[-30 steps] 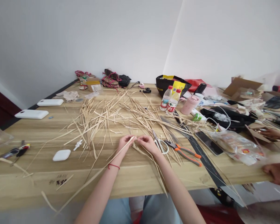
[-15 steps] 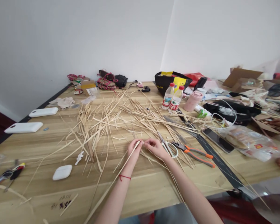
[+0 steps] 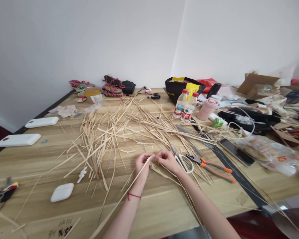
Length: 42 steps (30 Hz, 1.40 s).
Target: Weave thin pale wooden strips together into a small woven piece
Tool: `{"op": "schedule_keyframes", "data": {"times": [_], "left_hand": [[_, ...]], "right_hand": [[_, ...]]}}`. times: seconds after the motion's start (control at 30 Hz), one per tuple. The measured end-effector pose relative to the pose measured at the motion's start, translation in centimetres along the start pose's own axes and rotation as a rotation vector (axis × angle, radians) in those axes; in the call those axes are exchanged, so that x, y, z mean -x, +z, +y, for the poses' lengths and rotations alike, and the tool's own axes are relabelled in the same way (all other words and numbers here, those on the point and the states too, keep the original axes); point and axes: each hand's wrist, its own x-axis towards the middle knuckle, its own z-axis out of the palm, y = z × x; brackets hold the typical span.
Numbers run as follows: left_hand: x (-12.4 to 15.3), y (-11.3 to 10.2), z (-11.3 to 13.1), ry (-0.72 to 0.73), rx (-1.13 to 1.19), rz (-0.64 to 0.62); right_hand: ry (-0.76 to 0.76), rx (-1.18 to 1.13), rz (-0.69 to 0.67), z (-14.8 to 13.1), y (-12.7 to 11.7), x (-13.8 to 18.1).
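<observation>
pale strip (image 3: 124, 196) is pinched by left hand (image 3: 142, 165) and right hand (image 3: 168, 161), fingers curled; likely light, splittable, best gripped flatwise.

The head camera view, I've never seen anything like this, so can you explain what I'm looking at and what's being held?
There's no machine here: these are a person's two bare hands, filmed by a camera worn on that person's head, looking forward and down. That is the only viewpoint, so the arms reach in from the bottom.

The left hand, with a red cord at its wrist, pinches a long pale strip that trails down past the forearm. The right hand has its fingertips close beside the left's; its exact grip is too small to make out.

On the wooden table, many loose strips lie beyond the hands. To the right are scissors, orange-handled pliers and a phone.
</observation>
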Motion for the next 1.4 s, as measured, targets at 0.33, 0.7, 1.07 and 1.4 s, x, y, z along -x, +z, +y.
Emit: {"op": "schedule_keyframes", "data": {"times": [0.33, 0.7, 1.07, 1.4], "left_hand": [[-0.1, -0.2, -0.2, 0.073, -0.093, -0.056], [0.5, -0.7, 1.1, 0.205, -0.231, -0.223], [0.0, -0.8, 1.0, 0.235, -0.251, -0.080], [-0.5, -0.5, 0.9, 0.105, -0.113, 0.003]], "right_hand": [[0.006, -0.036, 0.028, 0.2, -0.4, -0.3], [0.030, -0.109, 0.039, -0.8, -0.5, -0.3], [-0.065, -0.105, -0.024, 0.2, -0.3, -0.4], [-0.111, -0.179, -0.135, 0.3, -0.3, -0.3]]}}
